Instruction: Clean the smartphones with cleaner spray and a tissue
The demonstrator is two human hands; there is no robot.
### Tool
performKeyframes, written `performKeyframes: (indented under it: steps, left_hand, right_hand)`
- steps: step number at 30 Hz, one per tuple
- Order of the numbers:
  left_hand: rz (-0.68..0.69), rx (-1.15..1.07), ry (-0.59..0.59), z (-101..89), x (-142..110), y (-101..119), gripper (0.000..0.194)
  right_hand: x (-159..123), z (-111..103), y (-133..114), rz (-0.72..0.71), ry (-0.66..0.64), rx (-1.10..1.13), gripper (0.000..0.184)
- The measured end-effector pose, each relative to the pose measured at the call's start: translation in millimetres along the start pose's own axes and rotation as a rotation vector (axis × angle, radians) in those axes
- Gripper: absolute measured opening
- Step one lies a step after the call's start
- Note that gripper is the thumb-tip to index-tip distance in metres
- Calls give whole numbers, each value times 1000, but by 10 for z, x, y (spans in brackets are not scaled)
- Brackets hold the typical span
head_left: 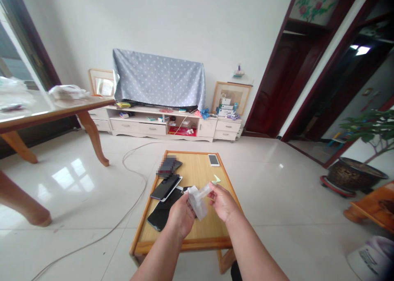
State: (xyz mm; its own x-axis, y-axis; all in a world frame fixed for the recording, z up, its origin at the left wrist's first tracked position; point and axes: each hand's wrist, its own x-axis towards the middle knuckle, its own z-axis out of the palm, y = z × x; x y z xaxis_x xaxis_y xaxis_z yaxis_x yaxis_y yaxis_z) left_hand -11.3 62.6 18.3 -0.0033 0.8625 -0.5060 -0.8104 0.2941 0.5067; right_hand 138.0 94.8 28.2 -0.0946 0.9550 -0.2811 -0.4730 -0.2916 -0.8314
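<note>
A thin, crumpled white sheet [199, 203], tissue-like or filmy, hangs over the small wooden table [200, 245]. My left hand [182, 216] is closed on its left side. At its upper right end, my right hand [224, 202] pinches the stretched part between thumb and fingers. Left of the hands lie a dark phone [164, 187] on top of a white-edged one, and a larger black flat device [158, 216] partly beneath them. Further back is a dark item [168, 166], blurred by pixelation. A white phone [213, 160] lies at the far right corner. Just beyond my right hand is a small pale green piece [217, 178].
A long cable [135, 203] runs across the tiled floor on the left. A larger wooden table [101, 102] with plastic bags stands there. Against the wall is a low white cabinet [138, 127]. On the right are a potted plant [353, 174] and a bucket [371, 258].
</note>
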Motion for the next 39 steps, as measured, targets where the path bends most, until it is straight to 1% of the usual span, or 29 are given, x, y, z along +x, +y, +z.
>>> performKeyframes:
  steps: [3,6,9,10,12,16,23,26,29,34,36,39]
  left_hand:
    - [-4,2,-1,6,-1,-2,21]
    - [-8,3,1,6,1,0,20]
    - [-8,3,3,12,-9,8,20]
    - [-10,4,-3,17,-16,11,20]
    - [-20,7,-16,27,-34,15,21]
    - [-23,18,-26,32,-58,15,23]
    - [-25,39,-25,31,-54,-3,22]
    - [-39,57,-47,38,-66,-15,23]
    - [-45,69,-45,32,-70,-30,22]
    - [-37,90,-64,32,-69,-58,19]
    - [-29,97,-71,43,-75,-78,18]
    - [-23,104,-90,56,-89,-128,19]
  right_hand:
    - [-19,10,-14,19,-27,20,40]
    - [-35,17,-33,-6,3,10,39]
    - [-47,16,-52,-34,-66,85,41]
    - [-49,14,-56,-41,-69,85,40]
    - [-50,5,-55,-38,-39,61,39]
    - [-37,-21,-39,-28,-74,55,40]
    - [16,-67,-21,-37,-46,4,40]
    - [22,-70,-2,-71,11,-46,37]
    - [-10,-54,7,-130,21,-93,36]
    - [-102,29,-11,-254,42,-256,39]
    - [-121,80,-1,-267,19,-210,42]
    - [-128,152,45,-236,-21,-26,55]
